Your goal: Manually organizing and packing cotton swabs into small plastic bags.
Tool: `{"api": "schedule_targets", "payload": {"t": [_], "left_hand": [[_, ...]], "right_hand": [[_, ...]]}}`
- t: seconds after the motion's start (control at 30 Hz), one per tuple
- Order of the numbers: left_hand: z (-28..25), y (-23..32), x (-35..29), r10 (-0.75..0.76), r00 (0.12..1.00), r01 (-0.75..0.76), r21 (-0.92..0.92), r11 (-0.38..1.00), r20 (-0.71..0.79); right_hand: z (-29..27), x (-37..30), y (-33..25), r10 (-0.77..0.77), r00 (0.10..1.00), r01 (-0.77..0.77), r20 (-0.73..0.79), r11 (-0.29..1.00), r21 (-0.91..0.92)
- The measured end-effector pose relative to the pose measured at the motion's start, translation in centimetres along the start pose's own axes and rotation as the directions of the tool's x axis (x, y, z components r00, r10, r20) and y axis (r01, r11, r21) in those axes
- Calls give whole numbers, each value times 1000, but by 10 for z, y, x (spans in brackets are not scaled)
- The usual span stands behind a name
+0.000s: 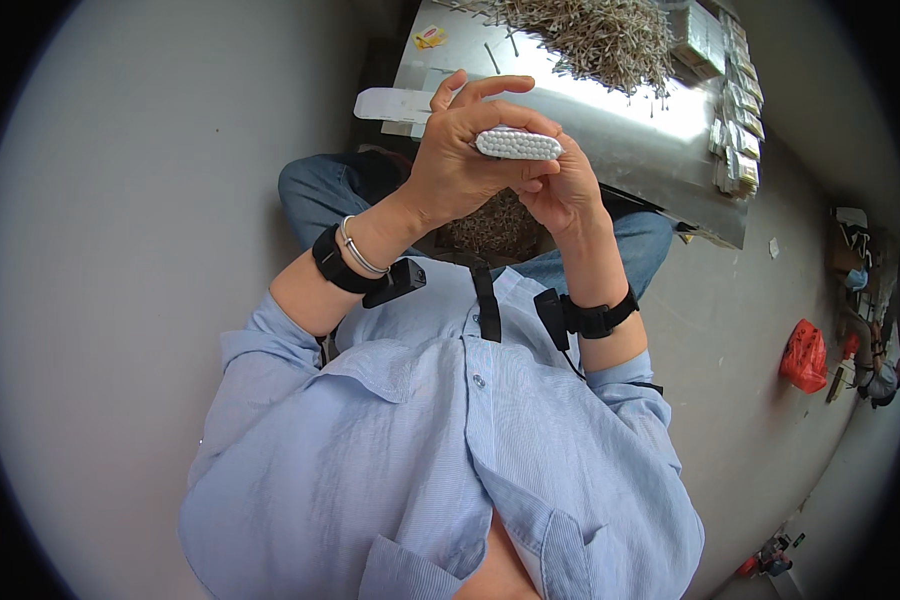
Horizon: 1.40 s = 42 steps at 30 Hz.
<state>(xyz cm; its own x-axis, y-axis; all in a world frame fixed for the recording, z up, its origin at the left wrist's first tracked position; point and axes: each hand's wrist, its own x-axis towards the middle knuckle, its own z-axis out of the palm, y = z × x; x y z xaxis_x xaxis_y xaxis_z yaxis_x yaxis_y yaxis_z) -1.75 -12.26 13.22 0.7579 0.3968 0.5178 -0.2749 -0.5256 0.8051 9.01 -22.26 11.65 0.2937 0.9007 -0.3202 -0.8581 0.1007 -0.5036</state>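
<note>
- Clasped in the left hand (pixel 460 150), a flat-sided, rounded bundle of white-tipped swabs (pixel 518 144) sits between finger and thumb, the fingers curved over its top edge and the thumb side bracing it from below; the left grip is narrowed to the bundle's thickness, with two other fingers raised clear.
- At the bundle's right end, the right hand (pixel 567 190) touches it from the right and below; part of that hand lies behind the left, so whether its fingers close around the bundle cannot be told.
- Held above the lap, the bundle shows its face of packed round tips toward the wearer; that face is long from left to right, tilted slightly down to the right, while the sticks appear to run away from the wearer toward the table.
- Both hands touch the bundle, so neither is nearer; the left covers more of it.
- Beyond the hands stands a shiny grey metal table (pixel 620 145), bearing a large heap of loose brownish swabs (pixel 605 40) ahead and to the right.
- Along the table's right edge lies a row of small clear packs (pixel 740 130).
- Left of the raised fingers, a white rounded strip (pixel 392 104) juts past the table's edge.
- Below the hands, between the knees, more loose swabs (pixel 490 225) show.
</note>
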Motion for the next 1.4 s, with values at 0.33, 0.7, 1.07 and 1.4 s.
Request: {"api": "schedule_targets", "payload": {"t": [0.33,0.7,1.07,1.4], "left_hand": [[-6,-2,-2,28,1000,-28,71,997,2],[-28,-72,-22,-644,621,755,-561,339,446],[12,-119,-15,-553,824,532,-505,680,125],[49,-171,-33,-560,827,465,-499,732,-52]], "right_hand": [[6,1,-4,-45,993,35,-107,995,-92],[-35,26,-33,-348,925,316,151,484,-816],[-73,67,-4,-400,879,353,259,185,-917],[-124,96,45,-572,814,333,99,320,-887]]}}
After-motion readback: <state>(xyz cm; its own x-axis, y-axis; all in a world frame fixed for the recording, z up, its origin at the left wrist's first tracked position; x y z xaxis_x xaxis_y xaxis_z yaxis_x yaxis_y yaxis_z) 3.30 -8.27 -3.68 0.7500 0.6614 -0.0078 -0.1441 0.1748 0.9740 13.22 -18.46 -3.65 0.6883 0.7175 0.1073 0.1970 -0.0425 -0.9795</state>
